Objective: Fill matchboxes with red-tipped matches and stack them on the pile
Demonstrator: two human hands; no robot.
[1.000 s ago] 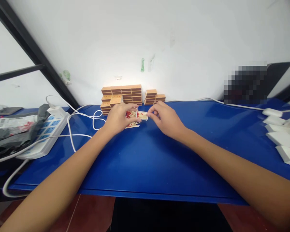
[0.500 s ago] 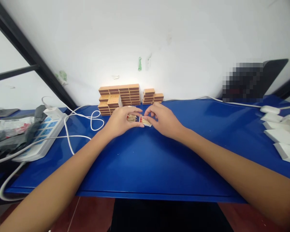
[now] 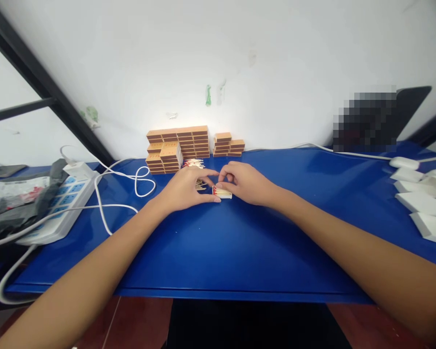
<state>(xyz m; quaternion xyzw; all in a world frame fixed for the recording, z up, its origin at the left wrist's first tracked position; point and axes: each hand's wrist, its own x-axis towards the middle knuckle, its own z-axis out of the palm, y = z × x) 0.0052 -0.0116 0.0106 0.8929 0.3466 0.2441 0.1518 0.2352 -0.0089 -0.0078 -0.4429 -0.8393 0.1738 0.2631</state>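
A small white matchbox tray [image 3: 226, 196] lies on the blue table, filled with red-tipped matches [image 3: 222, 192] side by side. The thumb and fingers of my left hand [image 3: 185, 188] close round the tray's left end. Over the tray's far edge, my right hand [image 3: 245, 182] has its thumb and forefinger pinched together at the match heads; whatever sits between those fingertips is hidden. A loose pile of matches [image 3: 194, 163] lies behind my left hand and is partly covered by it.
Stacked matchboxes [image 3: 189, 138] stand against the wall, beside a smaller stack [image 3: 223, 145]. White empty trays [image 3: 430, 227] sit at the right edge. A power strip [image 3: 67, 201], white cables [image 3: 140, 177] and a grey plastic bag [image 3: 25, 203] occupy the left side.
Both hands and the tray have shifted slightly nearer to me and to the right. The tray now lies straighter, and more of the loose match pile shows behind my left hand.
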